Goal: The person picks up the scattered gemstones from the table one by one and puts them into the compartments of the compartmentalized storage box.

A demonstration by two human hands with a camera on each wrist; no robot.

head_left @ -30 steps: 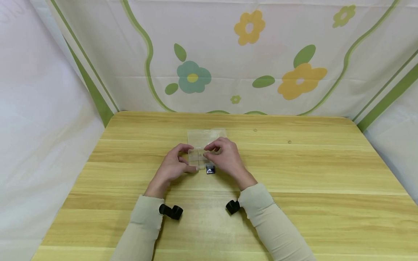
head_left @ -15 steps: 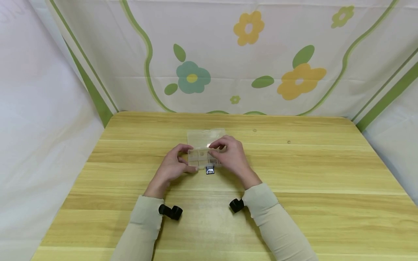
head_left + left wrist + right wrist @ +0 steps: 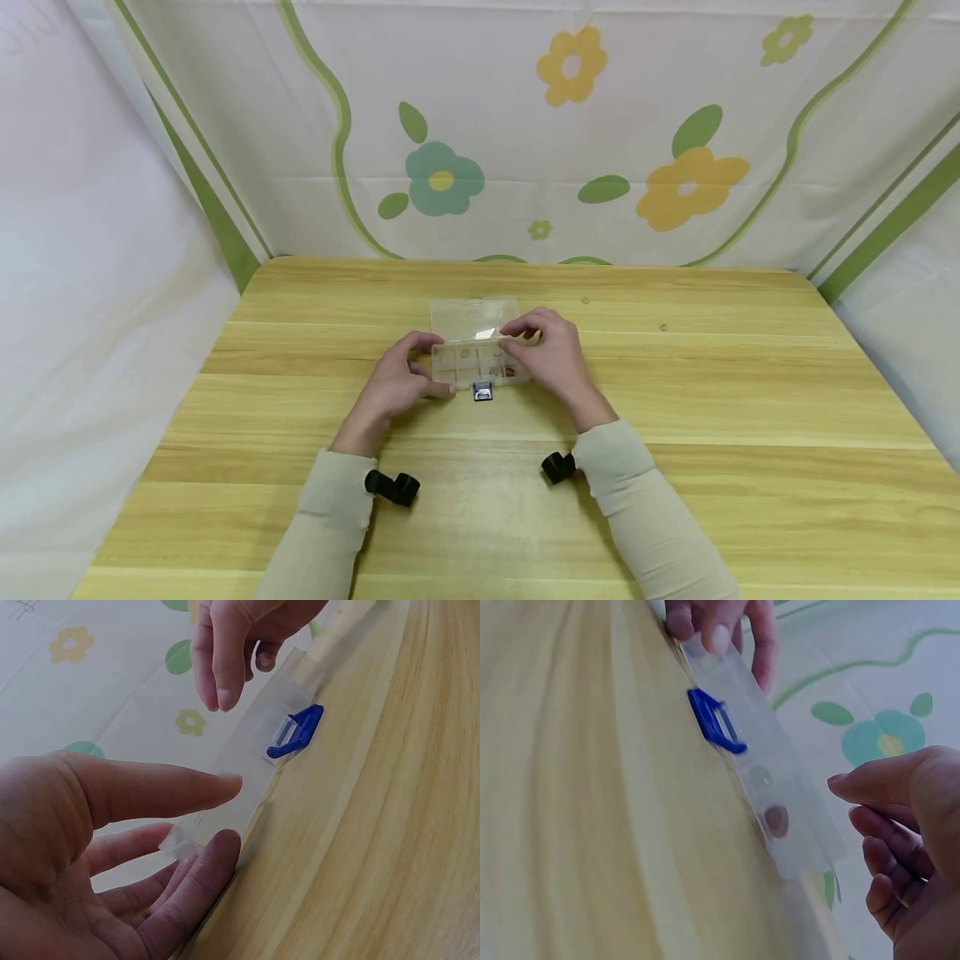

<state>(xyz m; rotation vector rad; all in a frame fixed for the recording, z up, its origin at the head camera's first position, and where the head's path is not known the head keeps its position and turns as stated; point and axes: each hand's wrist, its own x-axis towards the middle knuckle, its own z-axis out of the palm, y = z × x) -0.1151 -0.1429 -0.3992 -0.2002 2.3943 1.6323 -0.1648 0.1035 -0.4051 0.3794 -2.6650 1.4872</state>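
Note:
A clear plastic compartment box (image 3: 467, 364) lies on the table, its clear lid (image 3: 465, 315) folded back behind it. On its front edge is a blue latch (image 3: 714, 724). My left hand (image 3: 401, 375) grips the box's left end, thumb in front and fingers behind. Over the right-hand compartments hovers my right hand (image 3: 551, 354), thumb and index finger close together, the other fingers curled. Whether a tiny thing sits between those fingertips cannot be seen. A reddish-brown piece (image 3: 777, 820) shows through the box's right end, with a pale round piece (image 3: 760, 777) beside it.
The wooden table (image 3: 712, 400) reaches back to a flowered cloth (image 3: 525, 150). Two small round spots, a farther one (image 3: 585, 300) and a nearer one (image 3: 663, 327), show on the table right of the box. White cloth also hangs at both sides.
My right hand has moved right along the box, from the middle compartments to the right end, uncovering the compartments with the small pieces. My left hand and the box have stayed in place.

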